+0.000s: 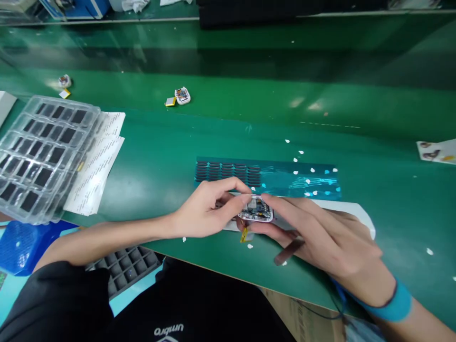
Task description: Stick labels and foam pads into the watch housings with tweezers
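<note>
Pinching the small open device at frame centre, my left hand steadies its edge while my right hand grips it; I should keep it flat on the white pad.

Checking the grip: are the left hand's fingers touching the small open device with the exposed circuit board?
Touching. The head view shows the left hand with its fingers pressed against the small open device at its left edge, no gap visible.
</note>
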Demonstrator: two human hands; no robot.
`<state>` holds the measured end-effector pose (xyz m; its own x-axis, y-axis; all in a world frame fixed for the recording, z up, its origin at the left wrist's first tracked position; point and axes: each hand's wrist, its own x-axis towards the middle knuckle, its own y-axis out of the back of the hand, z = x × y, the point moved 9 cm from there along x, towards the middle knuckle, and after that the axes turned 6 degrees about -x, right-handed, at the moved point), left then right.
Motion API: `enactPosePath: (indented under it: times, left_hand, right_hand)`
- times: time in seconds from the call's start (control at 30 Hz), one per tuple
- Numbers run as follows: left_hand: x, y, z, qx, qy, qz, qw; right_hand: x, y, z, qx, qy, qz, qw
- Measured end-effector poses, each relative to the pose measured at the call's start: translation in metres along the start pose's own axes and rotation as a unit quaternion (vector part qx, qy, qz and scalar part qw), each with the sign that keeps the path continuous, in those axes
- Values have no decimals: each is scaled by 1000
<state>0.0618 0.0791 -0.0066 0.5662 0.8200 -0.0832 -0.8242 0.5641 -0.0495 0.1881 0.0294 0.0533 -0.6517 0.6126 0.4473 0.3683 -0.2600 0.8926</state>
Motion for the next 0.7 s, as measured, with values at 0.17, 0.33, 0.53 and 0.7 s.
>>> enactPosePath:
  times: [0.17, 0.33, 0.53, 0.7]
  left_hand:
    - [-1, -4, 3, -98, 20, 2, 995]
    - [-7, -8, -2, -161, 60, 16, 985]
    - [-8, 0, 10, -58, -29, 57, 996]
    - [-10, 3, 21, 32, -92, 84, 992]
  right_hand:
    - [-4, 4, -2, 26, -23, 11, 999]
    - [-3, -1, 6, 24, -54, 15, 998]
    - [0, -5, 1, 28, -53, 22, 998]
    - [-1, -5, -2, 18, -42, 14, 999]
